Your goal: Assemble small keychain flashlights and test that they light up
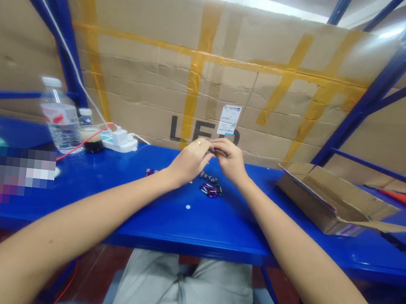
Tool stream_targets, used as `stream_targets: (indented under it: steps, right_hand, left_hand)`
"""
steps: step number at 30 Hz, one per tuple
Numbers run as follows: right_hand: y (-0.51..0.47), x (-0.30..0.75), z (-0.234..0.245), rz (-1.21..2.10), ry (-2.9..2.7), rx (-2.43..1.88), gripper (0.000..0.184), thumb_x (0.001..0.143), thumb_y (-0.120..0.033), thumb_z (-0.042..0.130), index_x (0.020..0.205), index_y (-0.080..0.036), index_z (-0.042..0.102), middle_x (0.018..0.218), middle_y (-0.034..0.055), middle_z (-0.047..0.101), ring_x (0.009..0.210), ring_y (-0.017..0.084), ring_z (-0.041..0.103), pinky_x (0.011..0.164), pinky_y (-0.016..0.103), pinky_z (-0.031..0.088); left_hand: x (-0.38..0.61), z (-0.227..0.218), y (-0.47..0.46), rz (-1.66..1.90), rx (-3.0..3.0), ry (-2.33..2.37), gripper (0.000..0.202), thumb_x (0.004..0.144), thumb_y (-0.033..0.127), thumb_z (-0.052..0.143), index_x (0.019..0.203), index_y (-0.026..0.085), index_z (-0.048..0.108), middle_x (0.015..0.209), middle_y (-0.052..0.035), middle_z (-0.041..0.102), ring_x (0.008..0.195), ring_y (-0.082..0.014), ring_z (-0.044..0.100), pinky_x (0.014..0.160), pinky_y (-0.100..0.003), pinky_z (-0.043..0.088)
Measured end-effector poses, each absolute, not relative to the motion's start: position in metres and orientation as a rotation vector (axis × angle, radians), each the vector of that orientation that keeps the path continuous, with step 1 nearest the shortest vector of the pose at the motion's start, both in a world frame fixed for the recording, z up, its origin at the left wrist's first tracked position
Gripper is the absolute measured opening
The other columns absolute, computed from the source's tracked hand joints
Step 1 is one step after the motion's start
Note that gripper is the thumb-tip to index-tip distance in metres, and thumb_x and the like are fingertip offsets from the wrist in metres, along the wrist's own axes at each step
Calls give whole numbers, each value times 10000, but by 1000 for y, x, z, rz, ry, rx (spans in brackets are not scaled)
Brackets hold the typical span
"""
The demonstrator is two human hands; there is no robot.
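Purple clips (211, 190) on blue table (159, 220); left hand (190, 160), right hand (231, 162) meet, fingers (222, 144) of both pinched on small dark piece (214, 150), blurred.

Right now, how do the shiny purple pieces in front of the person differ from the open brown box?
Color: the purple pieces are mostly purple and shiny, while the box is dull brown cardboard.
Size: the pieces are small; the box is far larger.
Place: the pieces lie left of the person's right arm, the box to its right.
Both rest on the blue table.
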State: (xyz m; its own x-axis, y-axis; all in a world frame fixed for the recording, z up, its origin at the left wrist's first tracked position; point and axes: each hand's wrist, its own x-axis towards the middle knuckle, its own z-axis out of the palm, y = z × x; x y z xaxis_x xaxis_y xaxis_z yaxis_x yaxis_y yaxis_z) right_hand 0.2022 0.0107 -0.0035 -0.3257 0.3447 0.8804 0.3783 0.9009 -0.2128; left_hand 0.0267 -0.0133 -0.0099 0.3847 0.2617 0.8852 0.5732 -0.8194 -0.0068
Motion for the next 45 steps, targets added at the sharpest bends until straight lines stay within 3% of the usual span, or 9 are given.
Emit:
stream_targets:
  steps: [4,8,13,19,21,28,34,41,45]
  right_hand:
    - [13,204,-5,46,-1988,-582,322,788,-31,528,902,-235,750,1001,48,725,963,212,674,879,389,538]
    - [15,207,-4,205,-1942,-630,407,758,-37,570,1088,-230,708,1018,55,728,942,212,664,856,400,533]
    - [19,214,2,494,-1919,-614,148,741,-163,692,889,-181,688,1056,87,713,936,220,659,820,391,535]
    - [11,217,11,113,-1960,-563,90,817,-167,654,855,-216,719,942,62,694,923,221,629,881,414,493]
    - [8,216,14,129,-1966,-558,107,831,-169,640,867,-217,729,931,59,689,900,214,629,865,404,498]
    - [5,218,19,454,-2040,-633,142,836,-224,638,898,-192,761,848,42,682,733,160,610,733,348,511]
    - [7,222,19,809,-1877,-584,267,740,-319,782,957,-176,719,823,37,696,701,152,602,664,317,496]
    - [5,212,10,1139,-1670,-513,388,697,-388,844,956,-177,647,702,-14,604,585,111,521,546,265,419]
    - [-4,203,12,1257,-1584,-499,350,709,-412,833,875,-171,642,615,-47,497,541,89,418,485,235,364]
  left_hand:
    - [22,-12,-6,-1355,-2388,-779,34,934,146,589,967,149,580,925,-69,644,887,-197,644,814,-344,537]
    - [18,-12,-1,-1280,-2505,-744,53,911,128,613,943,163,590,872,-41,652,807,-176,643,749,-312,525]
    - [16,-8,1,-1269,-2578,-649,47,901,127,629,912,163,601,846,-33,664,789,-164,645,722,-282,511]
    - [16,-5,-4,-1472,-2575,-787,46,904,152,635,920,169,595,831,-14,679,748,-137,643,723,-261,501]
    - [15,-4,-5,-1522,-2573,-831,63,901,163,642,937,172,591,827,-9,683,736,-130,641,712,-254,496]
    - [13,-4,-3,-1479,-2638,-849,82,902,233,654,928,185,592,763,11,679,664,-123,629,654,-240,479]
    - [11,-4,-2,-1385,-2709,-780,94,937,246,613,874,184,580,738,13,688,660,-125,652,641,-234,477]
    - [9,-7,-1,-1215,-2574,-616,191,1000,311,520,878,178,582,749,-12,684,668,-134,659,630,-243,487]
    - [9,-7,0,-1146,-2507,-588,189,1009,311,497,949,164,599,808,-46,704,711,-155,682,656,-267,517]
